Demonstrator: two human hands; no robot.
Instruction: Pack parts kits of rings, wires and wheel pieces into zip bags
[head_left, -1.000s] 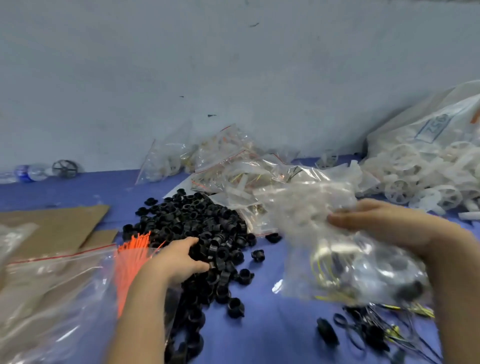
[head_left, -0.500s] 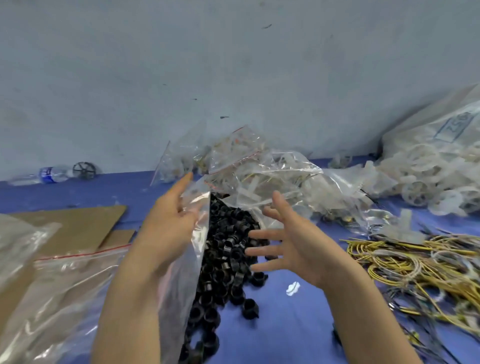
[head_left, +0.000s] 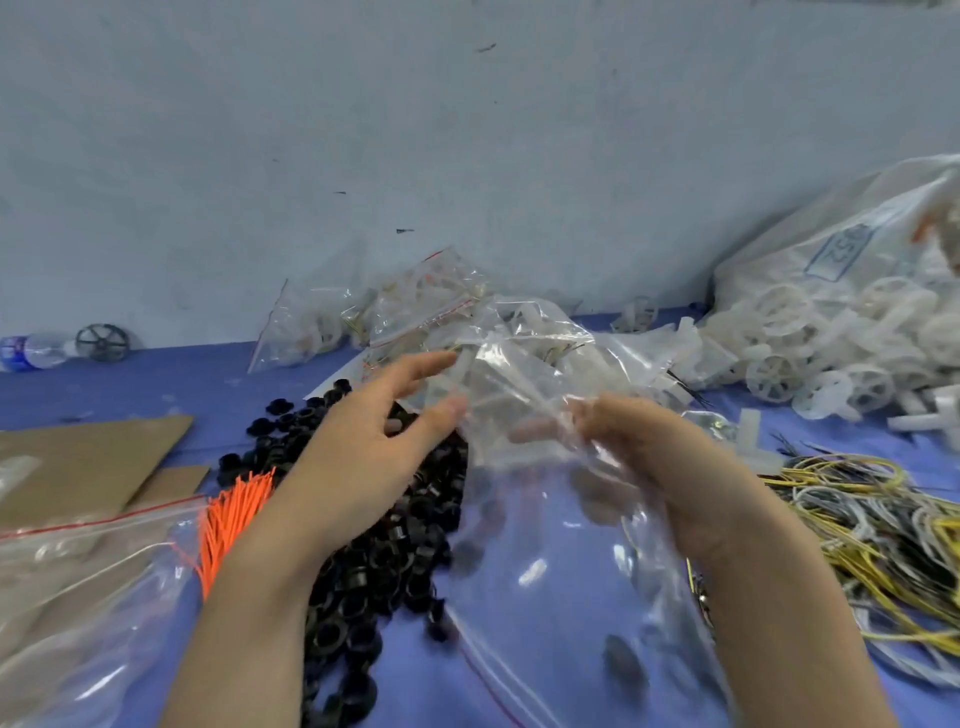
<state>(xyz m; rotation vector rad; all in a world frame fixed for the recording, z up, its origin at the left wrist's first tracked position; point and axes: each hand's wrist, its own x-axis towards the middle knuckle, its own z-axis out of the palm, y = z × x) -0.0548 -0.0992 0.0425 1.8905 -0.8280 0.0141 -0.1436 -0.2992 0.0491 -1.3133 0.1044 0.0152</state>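
Note:
I hold a clear zip bag (head_left: 561, 561) over the blue table (head_left: 156, 379), its mouth up between my hands. My left hand (head_left: 374, 441) pinches the bag's left edge between thumb and fingers, above a pile of black rings (head_left: 363, 561). My right hand (head_left: 654, 457) grips the right edge, with its fingers curled and showing through the plastic. The bag hangs down toward me, and a few dark pieces show blurred at its bottom. Yellow and white wires (head_left: 857, 519) lie in a tangle to the right. White wheel pieces (head_left: 810, 353) are heaped at the back right.
Filled zip bags (head_left: 415, 312) lie piled against the wall behind the rings. A bundle of orange ties (head_left: 234, 509) and a large clear bag (head_left: 78, 597) lie at my left, beside brown cardboard (head_left: 88, 457). A water bottle (head_left: 26, 351) and a black wheel (head_left: 102, 342) sit far left.
Half a second ago my right hand was spread open and held nothing while my left held a bag at its edge. Now both hands hold the bag between them, further right.

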